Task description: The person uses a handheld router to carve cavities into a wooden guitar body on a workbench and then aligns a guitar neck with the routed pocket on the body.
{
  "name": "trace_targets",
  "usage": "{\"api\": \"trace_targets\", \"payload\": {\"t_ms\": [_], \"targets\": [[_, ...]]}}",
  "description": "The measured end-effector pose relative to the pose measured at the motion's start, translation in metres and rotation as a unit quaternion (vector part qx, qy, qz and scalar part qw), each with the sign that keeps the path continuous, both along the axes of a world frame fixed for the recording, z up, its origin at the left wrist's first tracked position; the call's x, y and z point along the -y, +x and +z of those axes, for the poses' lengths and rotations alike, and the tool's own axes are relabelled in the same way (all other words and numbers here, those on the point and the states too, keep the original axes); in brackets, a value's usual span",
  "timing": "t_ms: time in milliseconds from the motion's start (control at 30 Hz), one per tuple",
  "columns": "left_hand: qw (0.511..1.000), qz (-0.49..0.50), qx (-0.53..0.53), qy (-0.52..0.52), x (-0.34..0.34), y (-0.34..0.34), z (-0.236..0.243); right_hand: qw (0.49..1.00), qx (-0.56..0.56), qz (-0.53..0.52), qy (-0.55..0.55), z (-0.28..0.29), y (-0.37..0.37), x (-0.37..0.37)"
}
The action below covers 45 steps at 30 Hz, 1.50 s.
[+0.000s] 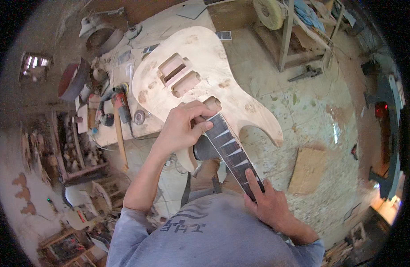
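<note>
An unfinished pale wood electric guitar body (214,66) lies over the workbench edge, with pickup cavities cut in its top. A guitar neck (231,150) with a dark fretboard and pale pointed inlays runs from the body toward my torso. Its upper end sits at the cavity nearest me; whether it is fully seated I cannot tell. My left hand (187,122) pinches that end, thumb on the fretboard and fingers toward the body. Lower down, my right hand (268,200) grips the neck, fingers across the fretboard and the palm side hidden.
On the bench (145,127) at the left lie a red and grey power tool (121,106), a wooden-handled tool (120,144) and a tape roll (139,117). A cardboard piece (306,171) is on the floor at right. Behind it stands a wooden frame (285,40). Shelves (80,155) line the left.
</note>
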State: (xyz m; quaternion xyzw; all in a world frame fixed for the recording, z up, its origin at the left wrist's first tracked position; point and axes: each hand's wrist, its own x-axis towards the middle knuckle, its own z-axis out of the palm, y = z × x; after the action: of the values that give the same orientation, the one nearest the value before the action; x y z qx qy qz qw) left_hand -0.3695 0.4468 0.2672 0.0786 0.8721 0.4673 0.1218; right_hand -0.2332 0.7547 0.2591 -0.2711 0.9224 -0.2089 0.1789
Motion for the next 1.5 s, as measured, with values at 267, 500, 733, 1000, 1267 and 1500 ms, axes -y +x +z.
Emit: {"api": "trace_targets", "payload": {"t_ms": [267,500,733,1000,1267,1500], "targets": [[0.998,0.03,-0.052,0.021,0.005,0.011,-0.009,0.998,-0.006,-0.009,0.059,-0.003,0.008,0.0],[0.992,0.02,-0.128,0.011,0.014,0.016,-0.033,0.998,-0.017,-0.026,0.049,0.0,0.006,0.0],[0.988,0.036,-0.145,0.041,0.014,0.019,-0.039,0.996,0.041,-0.031,0.069,0.009,0.003,0.006],[0.988,0.028,-0.15,0.027,0.015,0.021,-0.035,0.998,-0.002,-0.039,0.045,0.002,0.01,0.008],[0.989,0.003,-0.141,0.05,0.02,0.018,-0.035,0.994,0.016,-0.094,0.06,0.011,0.009,0.016],[0.97,-0.002,-0.24,0.046,0.026,0.019,-0.033,0.992,-0.002,-0.118,0.05,0.016,0.009,0.025]]}}
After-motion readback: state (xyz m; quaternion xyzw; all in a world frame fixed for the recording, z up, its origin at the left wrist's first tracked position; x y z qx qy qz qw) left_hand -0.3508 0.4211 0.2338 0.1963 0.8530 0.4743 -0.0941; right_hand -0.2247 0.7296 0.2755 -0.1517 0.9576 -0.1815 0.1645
